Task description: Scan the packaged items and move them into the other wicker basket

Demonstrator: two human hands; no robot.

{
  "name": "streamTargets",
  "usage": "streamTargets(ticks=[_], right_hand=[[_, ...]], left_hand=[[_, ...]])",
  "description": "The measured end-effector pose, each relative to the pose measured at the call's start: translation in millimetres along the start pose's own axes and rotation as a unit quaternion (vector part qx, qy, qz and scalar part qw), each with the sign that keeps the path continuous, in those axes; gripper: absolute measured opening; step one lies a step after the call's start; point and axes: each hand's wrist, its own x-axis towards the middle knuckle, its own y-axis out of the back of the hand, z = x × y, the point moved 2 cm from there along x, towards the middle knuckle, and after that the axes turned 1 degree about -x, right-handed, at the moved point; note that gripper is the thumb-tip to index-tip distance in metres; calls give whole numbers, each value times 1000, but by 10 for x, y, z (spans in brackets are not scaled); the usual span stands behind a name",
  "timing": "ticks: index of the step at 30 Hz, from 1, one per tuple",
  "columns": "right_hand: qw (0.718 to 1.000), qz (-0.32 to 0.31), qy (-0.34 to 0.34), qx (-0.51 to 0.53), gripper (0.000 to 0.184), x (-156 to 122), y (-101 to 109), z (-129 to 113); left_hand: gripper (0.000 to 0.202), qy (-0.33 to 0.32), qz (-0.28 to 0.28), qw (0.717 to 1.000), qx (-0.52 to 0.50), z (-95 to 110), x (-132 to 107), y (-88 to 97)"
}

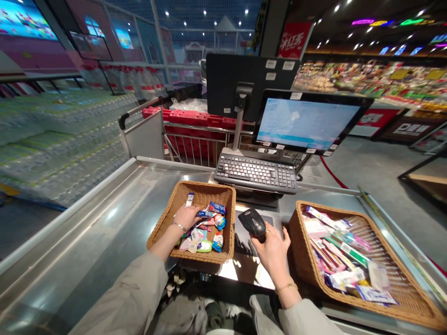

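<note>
The left hand (186,217) is down inside a brown woven basket (204,191), seen in the head view near the middle of a silver metal counter (104,223), close to its near edge. Its fingertips are at a small blue shiny pack (205,214). I cannot tell if the fingers pinch that pack or only touch it, because the hand hides part of it. The hand comes in over the left rim, maybe because that is the side nearest to that arm.

The right hand (274,246) is closed around the handle of a black plastic hand scanner (252,222). It holds the scanner up between the two baskets, just right of the first one. The scanner's wide front points away from the body and a bit left. I think it is held by the handle so the front has nothing in its way.

A long brown woven basket (401,274) sits by the counter's right edge. Many thin packs lie in a messy pile in it, mostly toward its left side. The two baskets stand apart, perhaps so their packs do not get mixed.

A black keyboard with pale keys (254,172) sits at the middle of the far edge. Behind it, a lit blue screen in a black frame (307,118) tilts toward the person, probably so it is easy to read.
</note>
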Motion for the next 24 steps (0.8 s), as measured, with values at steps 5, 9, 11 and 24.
streamTargets(ticks=[5, 9, 11, 24], right_hand=[[1000, 16, 1, -2, 26, -48, 105, 14], [1000, 23, -8, 2, 25, -95, 173, 53], [1000, 30, -8, 4, 22, -116, 211, 66], [996, 86, -6, 17, 18, -230, 515, 51]], left_hand=[[22, 11, 38, 998, 47, 159, -44, 82], [18, 6, 72, 995, 74, 252, -95, 153], [17, -5, 103, 991, 86, 328, -124, 209], [24, -80, 240, 967, 24, 1197, -175, 679]])
